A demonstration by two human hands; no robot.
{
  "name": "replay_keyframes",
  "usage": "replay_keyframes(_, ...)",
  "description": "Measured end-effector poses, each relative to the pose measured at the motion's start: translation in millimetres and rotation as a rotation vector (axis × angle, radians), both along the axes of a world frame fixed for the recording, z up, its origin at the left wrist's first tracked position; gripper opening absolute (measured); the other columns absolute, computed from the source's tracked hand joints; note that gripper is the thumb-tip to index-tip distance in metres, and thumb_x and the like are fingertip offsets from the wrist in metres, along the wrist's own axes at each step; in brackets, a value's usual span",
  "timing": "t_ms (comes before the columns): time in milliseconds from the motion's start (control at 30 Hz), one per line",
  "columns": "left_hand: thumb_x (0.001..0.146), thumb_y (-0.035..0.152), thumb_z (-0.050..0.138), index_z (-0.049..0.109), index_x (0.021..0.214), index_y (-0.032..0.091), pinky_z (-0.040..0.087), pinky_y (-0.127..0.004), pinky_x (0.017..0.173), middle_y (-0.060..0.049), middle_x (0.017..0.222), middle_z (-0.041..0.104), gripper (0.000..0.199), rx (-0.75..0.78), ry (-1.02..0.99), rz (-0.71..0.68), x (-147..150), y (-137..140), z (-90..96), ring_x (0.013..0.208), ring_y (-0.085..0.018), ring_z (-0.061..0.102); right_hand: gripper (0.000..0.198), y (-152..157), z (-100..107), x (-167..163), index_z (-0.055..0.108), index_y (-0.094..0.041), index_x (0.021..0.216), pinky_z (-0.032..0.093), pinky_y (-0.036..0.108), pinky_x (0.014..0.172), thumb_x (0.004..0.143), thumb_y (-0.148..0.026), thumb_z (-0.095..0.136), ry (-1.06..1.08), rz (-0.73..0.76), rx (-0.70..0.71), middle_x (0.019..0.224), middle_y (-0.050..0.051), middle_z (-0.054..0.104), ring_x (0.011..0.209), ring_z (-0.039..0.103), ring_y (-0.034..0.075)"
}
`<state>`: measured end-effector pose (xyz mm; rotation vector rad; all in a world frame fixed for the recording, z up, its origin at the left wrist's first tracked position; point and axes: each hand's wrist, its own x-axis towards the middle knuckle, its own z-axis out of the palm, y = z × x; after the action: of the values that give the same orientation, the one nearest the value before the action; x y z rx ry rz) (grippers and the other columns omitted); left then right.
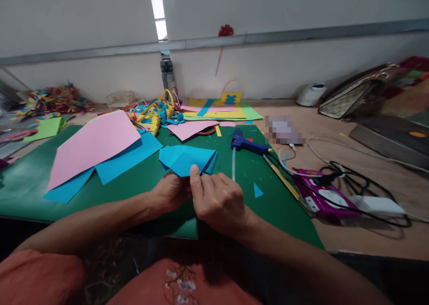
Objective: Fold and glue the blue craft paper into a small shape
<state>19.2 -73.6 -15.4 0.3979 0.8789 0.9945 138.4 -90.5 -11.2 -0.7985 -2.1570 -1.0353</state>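
A folded piece of blue paper [187,157] is held up in front of me over the green mat [140,206]. My right hand [217,198] grips its near edge, with the thumb pressed on the outside and the other fingers curled. Under and behind the paper, my left hand [172,191] holds it from the left; most of its fingers are hidden. A blue glue gun [250,143] with a clear glue stick lies right of the paper. Pink sheets [97,146] and blue sheets [130,155] lie on the left of the mat.
Small yellow and blue paper baskets [156,117] and coloured sheets [214,110] stand toward the wall. A purple power strip [321,193] with tangled cables is on the right, near a phone [284,131] and a bag [358,93]. A blue scrap [258,190] lies on the mat.
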Motion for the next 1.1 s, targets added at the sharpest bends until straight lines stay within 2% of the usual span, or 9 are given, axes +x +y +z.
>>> replay_keyframes(267, 0.054, 0.016, 0.074, 0.051, 0.051, 0.014, 0.045, -0.02, 0.055, 0.002, 0.052, 0.056, 0.023, 0.01, 0.009, 0.001, 3.7, -3.6, 4.5, 0.052, -0.008, 0.052, 0.017, -0.6, -0.6, -0.9, 0.066, -0.005, 0.09, 0.028, 0.03, 0.045, 0.082, -0.012, 0.053, 0.078, 0.001, 0.011, 0.05, 0.0, 0.055, 0.045, 0.048, 0.014)
replay_keyframes(367, 0.054, 0.011, 0.073, 0.054, 0.054, 0.013, 0.047, -0.02, 0.055, 0.0, 0.056, 0.061, 0.018, 0.033, -0.004, 0.019, 3.9, -4.5, 5.0, 0.053, -0.01, 0.055, 0.015, -1.3, -1.0, -0.9, 0.066, -0.005, 0.085, 0.033, 0.03, 0.047, 0.081, -0.011, 0.053, 0.114, 0.037, 0.003, 0.068, 0.008, 0.067, 0.056, 0.055, 0.016)
replay_keyframes(467, 0.054, 0.007, 0.071, 0.056, 0.055, 0.013, 0.047, -0.02, 0.054, -0.001, 0.056, 0.062, 0.016, 0.079, -0.042, 0.073, 4.4, -4.3, 5.2, 0.053, -0.01, 0.055, 0.017, -2.3, -0.5, 1.2, 0.066, -0.004, 0.086, 0.038, 0.029, 0.048, 0.081, -0.012, 0.052, 0.098, 0.083, -0.003, 0.082, 0.014, 0.07, 0.063, 0.06, 0.018)
replay_keyframes(667, 0.056, 0.004, 0.07, 0.056, 0.052, 0.012, 0.05, -0.02, 0.057, 0.0, 0.053, 0.061, 0.017, 0.066, -0.077, 0.147, 4.7, -2.0, 5.0, 0.05, -0.009, 0.056, 0.019, -5.0, -0.9, 5.5, 0.067, -0.002, 0.089, 0.041, 0.026, 0.043, 0.081, -0.011, 0.052, 0.033, 0.103, 0.03, 0.08, 0.016, 0.072, 0.052, 0.059, 0.016)
replay_keyframes(1100, 0.046, 0.008, 0.076, 0.059, 0.053, 0.012, 0.05, -0.021, 0.057, -0.001, 0.055, 0.063, 0.019, 0.12, -0.048, 0.074, 0.9, -3.0, 1.1, 0.052, -0.011, 0.056, 0.022, -6.0, 0.9, 8.4, 0.067, -0.002, 0.087, 0.042, 0.025, 0.04, 0.082, -0.01, 0.047, 0.062, 0.126, 0.041, 0.081, 0.019, 0.072, 0.048, 0.06, 0.016)
